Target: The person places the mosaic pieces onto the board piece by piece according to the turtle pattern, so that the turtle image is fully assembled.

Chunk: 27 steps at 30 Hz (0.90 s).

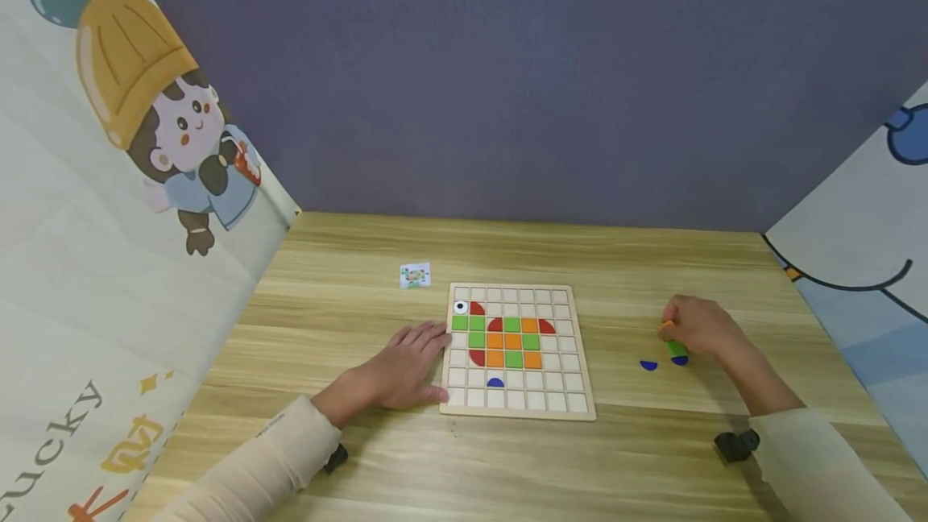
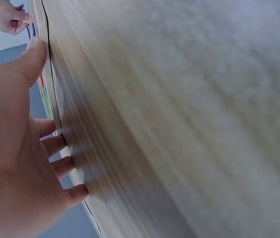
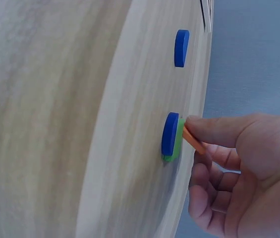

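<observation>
A wooden grid board [image 1: 566, 381] lies on the table, with green, orange and red pieces and a round eye piece [image 1: 460, 307] in its cells. One blue half-circle [image 1: 495, 383] sits in a lower cell. My left hand [image 1: 406, 369] rests along the board's left edge, thumb and fingertips touching it. Off to the right, my right hand [image 1: 705, 329] pinches an orange piece [image 3: 193, 141] between thumb and finger. Right beside that piece are a green piece [image 3: 177, 141] and a blue half-circle [image 3: 169, 134]. Another blue half-circle [image 1: 648, 365] lies apart, nearer the board.
A small picture card [image 1: 415, 275] lies behind the board's left corner. The wood-grain table [image 1: 348, 264] ends at a dark blue panel [image 1: 536, 103]. Printed walls stand on both sides.
</observation>
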Available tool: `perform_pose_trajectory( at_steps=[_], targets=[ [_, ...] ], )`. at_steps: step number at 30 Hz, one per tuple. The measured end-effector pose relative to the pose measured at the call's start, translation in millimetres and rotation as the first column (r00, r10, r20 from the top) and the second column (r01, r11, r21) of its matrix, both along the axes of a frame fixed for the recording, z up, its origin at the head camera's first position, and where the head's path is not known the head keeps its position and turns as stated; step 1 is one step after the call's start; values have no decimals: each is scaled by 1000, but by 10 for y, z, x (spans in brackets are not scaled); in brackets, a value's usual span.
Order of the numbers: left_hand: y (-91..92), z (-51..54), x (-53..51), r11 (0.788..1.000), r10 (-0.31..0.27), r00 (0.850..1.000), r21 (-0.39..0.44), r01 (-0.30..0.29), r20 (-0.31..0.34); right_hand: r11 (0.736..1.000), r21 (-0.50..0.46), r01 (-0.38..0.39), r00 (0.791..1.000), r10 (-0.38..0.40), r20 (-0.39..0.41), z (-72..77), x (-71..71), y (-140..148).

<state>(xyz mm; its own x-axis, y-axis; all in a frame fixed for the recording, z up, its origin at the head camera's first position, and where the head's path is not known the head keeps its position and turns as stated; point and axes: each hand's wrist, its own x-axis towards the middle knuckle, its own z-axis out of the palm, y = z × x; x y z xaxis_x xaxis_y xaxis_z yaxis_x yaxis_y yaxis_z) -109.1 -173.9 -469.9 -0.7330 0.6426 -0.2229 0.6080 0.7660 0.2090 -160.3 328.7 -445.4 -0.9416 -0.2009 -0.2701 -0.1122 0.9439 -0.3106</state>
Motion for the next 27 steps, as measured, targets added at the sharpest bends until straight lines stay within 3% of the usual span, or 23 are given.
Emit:
perform_pose_trajectory(
  at_steps=[7, 14, 27],
  targets=[
    [-6, -9, -3, 1000, 0, 1000, -2, 0, 0, 999, -39, 14, 1000, -15, -24, 22, 3, -14],
    [-7, 0, 2, 1000, 3, 1000, 6, -3, 3, 997, -70, -28, 995, 22, -94, 29, -21, -96],
    [-6, -9, 0, 1000, -7, 1000, 7, 7, -7, 981, -189, -35, 997, 20, -77, 4, -61, -380]
  ],
)
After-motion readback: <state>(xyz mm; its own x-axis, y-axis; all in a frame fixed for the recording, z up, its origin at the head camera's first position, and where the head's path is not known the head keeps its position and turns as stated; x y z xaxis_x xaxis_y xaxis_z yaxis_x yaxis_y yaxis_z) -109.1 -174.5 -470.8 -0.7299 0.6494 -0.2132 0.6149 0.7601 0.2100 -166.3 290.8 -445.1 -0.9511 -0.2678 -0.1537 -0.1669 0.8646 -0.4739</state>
